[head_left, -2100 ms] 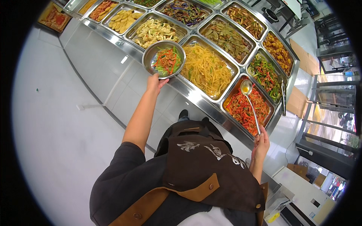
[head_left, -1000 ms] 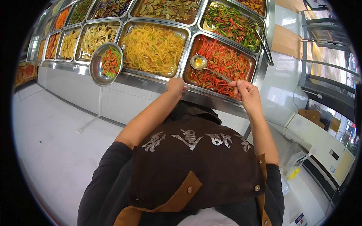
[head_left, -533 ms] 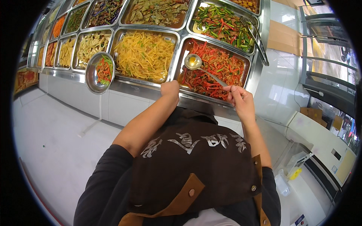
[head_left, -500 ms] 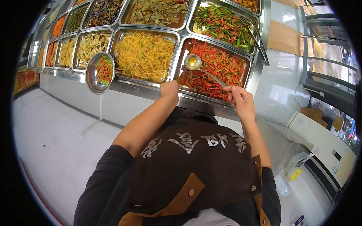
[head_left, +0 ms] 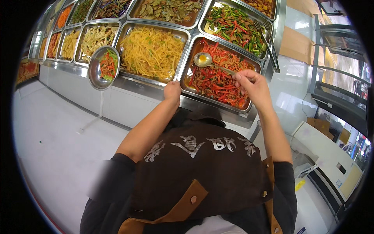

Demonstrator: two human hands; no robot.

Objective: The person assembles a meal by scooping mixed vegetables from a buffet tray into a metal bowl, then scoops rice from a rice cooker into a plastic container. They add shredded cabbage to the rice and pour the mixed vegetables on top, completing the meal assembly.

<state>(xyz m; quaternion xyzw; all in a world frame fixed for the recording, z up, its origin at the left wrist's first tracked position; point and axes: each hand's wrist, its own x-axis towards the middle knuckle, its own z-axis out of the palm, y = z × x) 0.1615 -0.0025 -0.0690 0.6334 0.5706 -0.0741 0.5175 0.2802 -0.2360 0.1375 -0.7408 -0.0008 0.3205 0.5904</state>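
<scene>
My right hand (head_left: 252, 86) pinches the thin handle of a metal ladle (head_left: 202, 59). Some yellowish liquid lies in the ladle's bowl, which is over the left part of a steel tray (head_left: 187, 86) of shredded red peppers and meat (head_left: 218, 78). My left hand (head_left: 172, 90) is closed at the counter's front edge, by the corners of this tray and a tray of yellow shredded potato (head_left: 152, 52). Its fingertips are hidden, so what they grip cannot be told.
A steel bowl (head_left: 93, 76) of red and green food sits at the counter's front edge, left of my left hand. Tongs (head_left: 271, 48) lie across the right rim of a green vegetable tray (head_left: 233, 29). Several more food trays fill the counter leftward. A white appliance (head_left: 327, 150) stands right.
My right hand has moved slightly forward and right, farther over the pepper tray, with the ladle. My left hand keeps its place at the counter edge. The view has shifted a little.
</scene>
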